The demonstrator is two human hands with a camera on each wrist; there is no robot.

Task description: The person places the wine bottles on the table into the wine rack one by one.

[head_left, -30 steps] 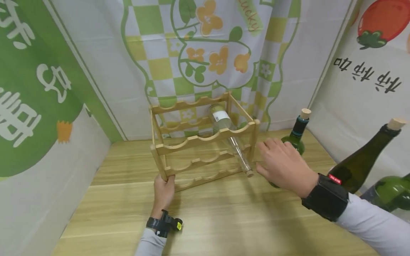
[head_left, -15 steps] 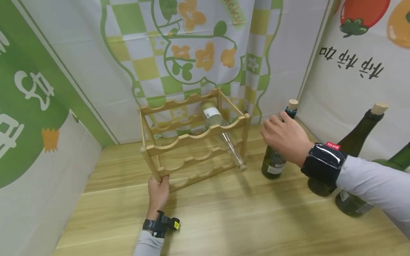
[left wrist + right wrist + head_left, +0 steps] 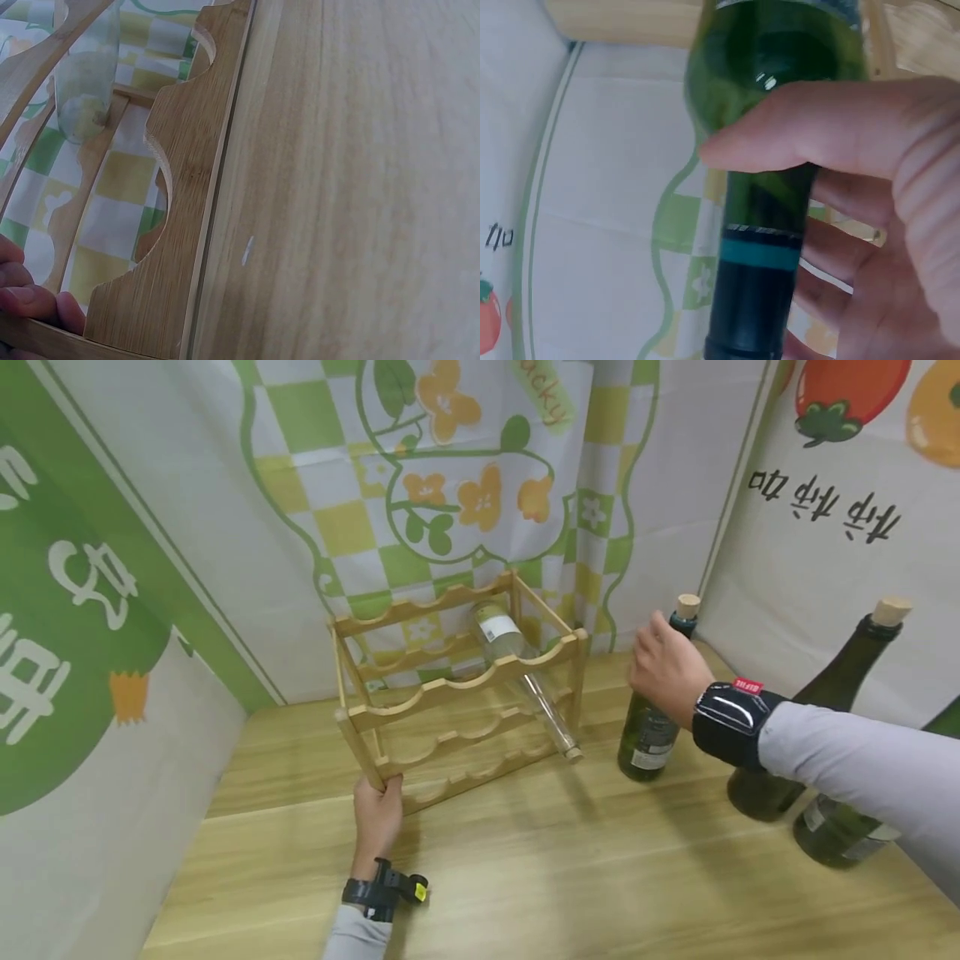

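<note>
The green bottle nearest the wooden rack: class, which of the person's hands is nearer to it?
Right. The right hand is around the neck of the green bottle; the left hand is farther off, gripping the near left corner of the wooden rack.

"Home or workshop?"
"Can't tell. It looks like a small decorated booth: patterned cloth [image 3: 457,468] across the far side, a green-printed panel [image 3: 90,610] left, fruit prints [image 3: 851,397] right, close round a wood-grained desk [image 3: 570,868]."

Bottle [image 3: 499,628] in rack [image 3: 450,688]; three bottles [image 3: 651,745] right
</note>
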